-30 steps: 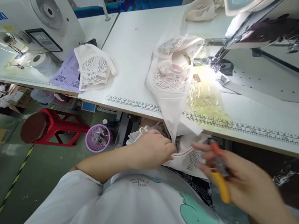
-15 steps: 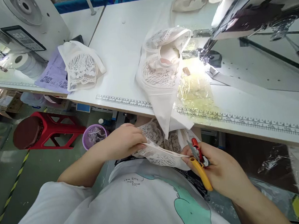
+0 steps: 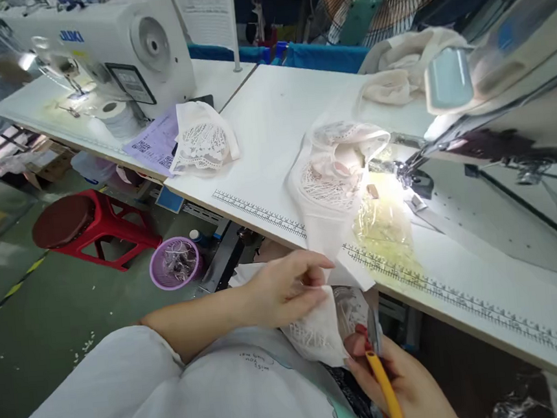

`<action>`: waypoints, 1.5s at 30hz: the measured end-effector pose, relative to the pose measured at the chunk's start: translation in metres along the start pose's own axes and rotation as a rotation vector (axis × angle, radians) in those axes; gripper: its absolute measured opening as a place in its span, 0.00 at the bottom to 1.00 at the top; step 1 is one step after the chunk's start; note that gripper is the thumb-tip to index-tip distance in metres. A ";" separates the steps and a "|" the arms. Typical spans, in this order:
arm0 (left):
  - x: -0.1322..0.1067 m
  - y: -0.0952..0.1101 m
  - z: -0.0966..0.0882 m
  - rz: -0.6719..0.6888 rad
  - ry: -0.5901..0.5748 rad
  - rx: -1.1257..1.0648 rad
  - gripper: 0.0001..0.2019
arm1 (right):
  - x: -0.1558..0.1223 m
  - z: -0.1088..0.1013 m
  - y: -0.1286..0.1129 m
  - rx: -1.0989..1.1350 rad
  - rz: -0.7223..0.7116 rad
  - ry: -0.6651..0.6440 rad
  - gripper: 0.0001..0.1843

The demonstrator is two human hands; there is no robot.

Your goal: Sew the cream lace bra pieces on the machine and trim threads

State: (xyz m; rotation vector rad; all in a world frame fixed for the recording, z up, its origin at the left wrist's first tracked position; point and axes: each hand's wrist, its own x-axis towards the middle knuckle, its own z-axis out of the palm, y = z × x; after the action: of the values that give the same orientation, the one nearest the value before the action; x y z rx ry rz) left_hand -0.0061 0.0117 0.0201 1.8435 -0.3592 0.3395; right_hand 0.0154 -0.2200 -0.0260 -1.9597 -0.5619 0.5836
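Note:
My left hand (image 3: 286,293) is closed on a white lace garment piece (image 3: 318,329) held in my lap below the table edge. Just to its right, my right hand (image 3: 403,380) grips thread snips with a yellow and red handle (image 3: 381,372), their blades up against the lace. A stack of cream lace pieces (image 3: 336,174) lies on the white table (image 3: 270,118) above my hands, one tail hanging over the edge. The sewing machine needle area (image 3: 409,175) is lit just right of that stack.
A second lace piece (image 3: 204,140) and a purple paper slip (image 3: 153,142) lie at the table's left. Another sewing machine (image 3: 112,44) stands far left. A red stool (image 3: 82,223) and a purple basket (image 3: 174,262) are on the floor. Cream fabric (image 3: 403,71) is heaped at the back.
The view tilted up and right. My left hand moved right and gathered the lace piece; my right hand dropped lower with the snips, blades now pointing up at the lace.

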 end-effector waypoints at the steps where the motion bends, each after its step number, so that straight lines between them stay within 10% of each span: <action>1: 0.002 0.001 0.005 0.033 -0.038 0.018 0.17 | 0.000 -0.003 -0.001 0.003 -0.008 -0.014 0.13; 11: 0.014 0.013 0.030 -0.100 -0.379 0.040 0.16 | 0.021 -0.029 -0.054 0.163 -0.299 0.159 0.08; 24: 0.010 0.005 0.046 -0.363 -0.242 -0.009 0.08 | 0.019 -0.009 -0.048 0.220 -0.174 0.408 0.08; 33: 0.026 0.001 0.028 -0.681 -0.318 -0.416 0.06 | 0.002 -0.052 -0.015 -0.028 -0.085 -0.350 0.31; 45: 0.030 -0.007 0.025 -0.818 -0.336 -0.325 0.08 | -0.007 -0.043 -0.007 -0.157 0.055 -0.403 0.32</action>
State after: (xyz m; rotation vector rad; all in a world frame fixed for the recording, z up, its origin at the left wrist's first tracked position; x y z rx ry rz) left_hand 0.0257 -0.0122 0.0190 1.5670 0.1297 -0.5636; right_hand 0.0351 -0.2499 -0.0008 -2.0183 -0.8247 1.0072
